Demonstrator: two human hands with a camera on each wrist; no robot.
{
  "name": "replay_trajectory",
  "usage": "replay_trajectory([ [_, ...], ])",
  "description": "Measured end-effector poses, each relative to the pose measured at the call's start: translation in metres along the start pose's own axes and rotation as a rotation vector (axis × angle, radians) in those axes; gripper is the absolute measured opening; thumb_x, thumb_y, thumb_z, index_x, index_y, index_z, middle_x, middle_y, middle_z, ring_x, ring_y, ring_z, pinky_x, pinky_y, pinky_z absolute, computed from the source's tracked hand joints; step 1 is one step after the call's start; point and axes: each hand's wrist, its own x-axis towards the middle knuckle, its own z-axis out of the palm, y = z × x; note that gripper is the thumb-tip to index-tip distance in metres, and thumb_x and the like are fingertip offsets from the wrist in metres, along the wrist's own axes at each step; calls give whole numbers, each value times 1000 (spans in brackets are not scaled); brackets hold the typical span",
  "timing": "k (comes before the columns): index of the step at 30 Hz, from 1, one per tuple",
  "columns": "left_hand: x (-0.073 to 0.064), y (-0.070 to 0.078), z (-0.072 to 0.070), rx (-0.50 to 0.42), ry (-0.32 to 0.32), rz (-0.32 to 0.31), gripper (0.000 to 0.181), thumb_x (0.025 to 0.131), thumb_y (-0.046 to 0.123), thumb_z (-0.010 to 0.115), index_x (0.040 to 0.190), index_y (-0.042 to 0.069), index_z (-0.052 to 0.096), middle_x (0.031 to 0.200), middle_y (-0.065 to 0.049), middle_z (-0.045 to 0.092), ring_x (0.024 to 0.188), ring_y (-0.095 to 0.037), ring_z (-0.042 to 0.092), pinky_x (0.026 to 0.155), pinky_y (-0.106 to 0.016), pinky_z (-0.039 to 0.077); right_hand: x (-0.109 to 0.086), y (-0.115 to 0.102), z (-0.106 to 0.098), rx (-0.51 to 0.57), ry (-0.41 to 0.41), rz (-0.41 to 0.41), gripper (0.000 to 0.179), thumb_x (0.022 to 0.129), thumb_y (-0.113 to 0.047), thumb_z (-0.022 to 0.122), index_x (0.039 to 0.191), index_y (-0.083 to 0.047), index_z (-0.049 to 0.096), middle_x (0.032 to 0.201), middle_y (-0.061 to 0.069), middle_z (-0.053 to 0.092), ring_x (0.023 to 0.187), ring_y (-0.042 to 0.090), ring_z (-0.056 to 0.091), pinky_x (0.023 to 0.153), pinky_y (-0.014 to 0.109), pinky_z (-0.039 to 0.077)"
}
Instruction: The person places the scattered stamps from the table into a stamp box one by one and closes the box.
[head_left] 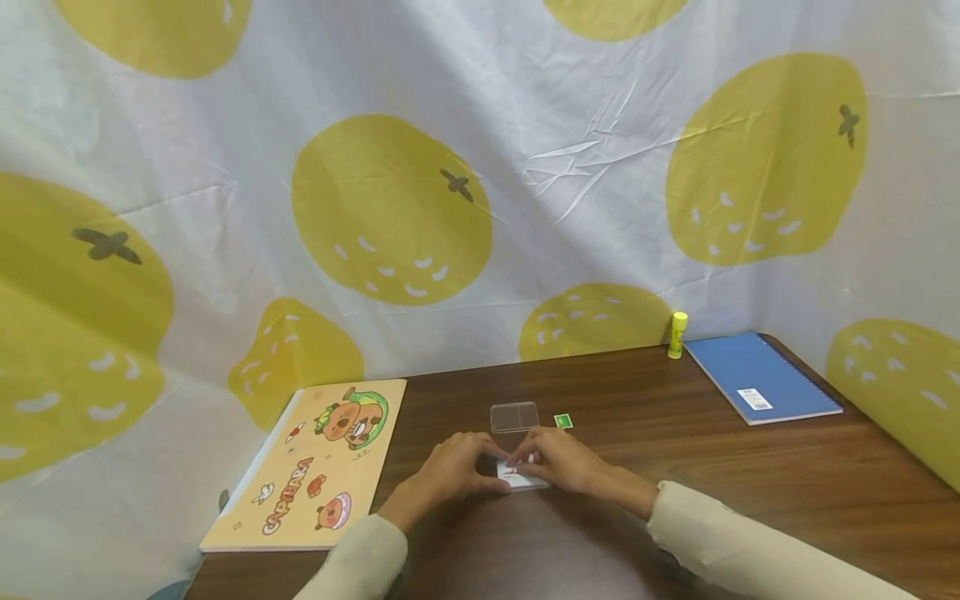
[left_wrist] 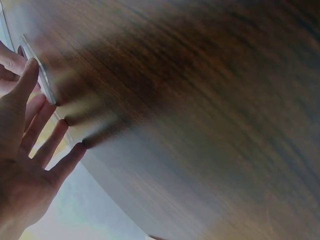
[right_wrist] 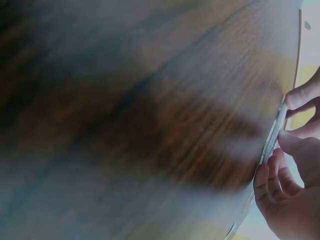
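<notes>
On the table between the two hands lies a small flat case [head_left: 531,481] with a white top and a red mark. Its near edge shows the left thumb of my left hand [head_left: 459,465], and the left index finger reaches the far side, so this hand holds the case by its left end. The other left fingers spread out in the left wrist view. Bent over the top of the case, the fingers of my right hand [head_left: 564,460] pinch at it near the red mark; what lies under those fingertips is hidden. Just behind stands a clear plastic lid [head_left: 514,417].
A small green square [head_left: 563,421] lies right of the lid. To the left is a large yellow capybara-print pad [head_left: 341,467]. A yellow glue stick [head_left: 677,335] stands at the back right beside a blue spiral notebook [head_left: 765,375]. A fruit-print curtain [head_left: 592,208] hangs behind the table [head_left: 675,442].
</notes>
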Motion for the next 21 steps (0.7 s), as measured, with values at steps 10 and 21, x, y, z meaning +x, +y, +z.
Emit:
replay_trajectory([
  [10,0,0,0,-10,0,3,43,79,46,88,115,23,81,114,7,74,110,-19,70,87,-47,59,0,0,3,-31,24,-2,14,90,-11,80,103,-14,83,96,-1,69,77,11,63,65,20,51],
  [21,0,2,-2,-10,-1,-4,44,79,46,89,114,21,81,115,7,74,110,-20,70,87,-49,59,1,0,9,-45,34,13,15,91,-13,80,105,-15,83,98,-1,68,77,7,61,67,20,52],
])
